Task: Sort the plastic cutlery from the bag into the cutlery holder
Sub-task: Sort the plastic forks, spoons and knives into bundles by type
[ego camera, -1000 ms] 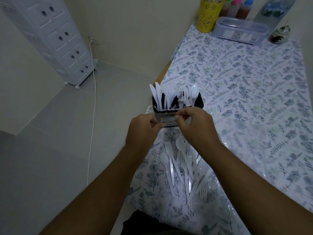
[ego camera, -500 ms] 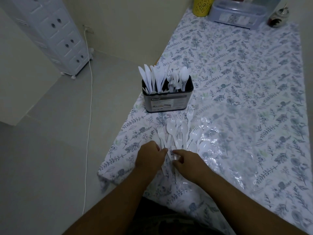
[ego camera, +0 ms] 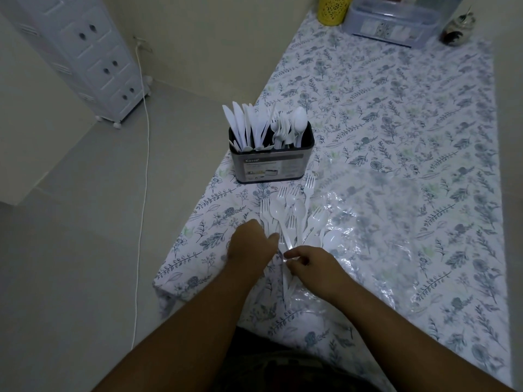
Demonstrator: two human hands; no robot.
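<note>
Layout on the cloth-covered surface [ego camera: 396,137]: the oblong metal cutlery holder [ego camera: 271,165] stands near the left edge, with white plastic knives [ego camera: 246,128] in its left compartment and white plastic spoons and forks [ego camera: 291,131] to their right. Before the holder lies a loose heap of white plastic forks and spoons [ego camera: 294,216], partly on a clear plastic bag [ego camera: 368,250] that spreads to the right. The left hand [ego camera: 250,246] and right hand [ego camera: 314,267] rest at the heap's near end. A perforated cylindrical pot [ego camera: 331,9], a lidded rectangular plastic box [ego camera: 390,24] and a small round jar [ego camera: 455,32] stand along the far edge. A plastic drawer tower [ego camera: 85,52] stands on the floor, far left.
</note>
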